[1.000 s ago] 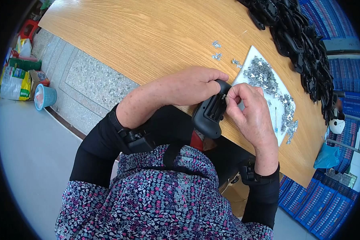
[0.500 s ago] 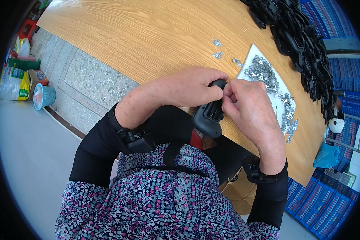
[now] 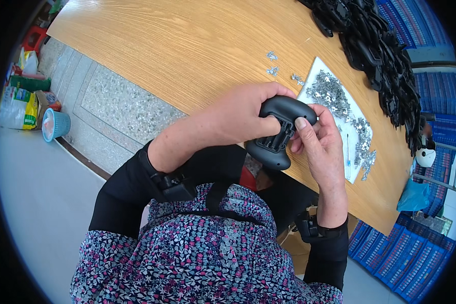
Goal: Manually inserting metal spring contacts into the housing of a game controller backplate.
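Observation:
A black game controller (image 3: 288, 107) is held at the table's near edge, its back with an uncovered battery compartment turned up. My left hand (image 3: 245, 114) is closed around its left side, the thumb pressed into the compartment. On the other side my right hand (image 3: 323, 144) grips the controller, thumb on top near the upper grip and the other fingers bent beneath. Whether a small part is also in those fingers is hidden. Just right of my right hand lies a white board (image 3: 353, 169) bearing a heap of small silvery metal pieces (image 3: 332, 93).
A few loose metal pieces (image 3: 272, 71) lie on the wooden table (image 3: 187, 50) beyond my hands. A slim pen-like stick (image 3: 348, 157) rests on the board. Black controller shells (image 3: 362, 55) are piled along the far right edge, with blue stacked trays (image 3: 390, 258) beyond. A blue basket (image 3: 61, 124) stands on the floor.
The controller has been turned so its back and battery compartment show more fully. My right hand has shifted from a pinch beside the compartment to a grip on the controller's right side.

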Tool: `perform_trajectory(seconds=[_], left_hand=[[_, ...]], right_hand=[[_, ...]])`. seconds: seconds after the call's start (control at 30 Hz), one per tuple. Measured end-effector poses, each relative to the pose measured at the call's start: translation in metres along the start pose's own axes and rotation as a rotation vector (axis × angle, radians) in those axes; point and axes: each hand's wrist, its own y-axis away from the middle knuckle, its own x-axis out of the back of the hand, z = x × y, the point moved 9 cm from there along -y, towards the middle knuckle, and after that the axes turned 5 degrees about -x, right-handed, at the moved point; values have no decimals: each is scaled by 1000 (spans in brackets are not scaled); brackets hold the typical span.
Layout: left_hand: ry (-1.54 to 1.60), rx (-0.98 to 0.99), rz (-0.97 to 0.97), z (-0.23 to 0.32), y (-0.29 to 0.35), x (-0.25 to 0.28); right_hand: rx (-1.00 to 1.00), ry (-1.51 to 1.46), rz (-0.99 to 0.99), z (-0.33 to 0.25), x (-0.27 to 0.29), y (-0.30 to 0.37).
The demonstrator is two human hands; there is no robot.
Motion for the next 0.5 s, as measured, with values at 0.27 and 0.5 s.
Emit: perform_trajectory(seconds=[0.27,0.5], left_hand=[[300,34,-23,-5,0,-6],[-292,-5,111,14,4,-12]], right_hand=[[-4,-58,7,-2,12,5],[7,-78,21,-2,12,11]])
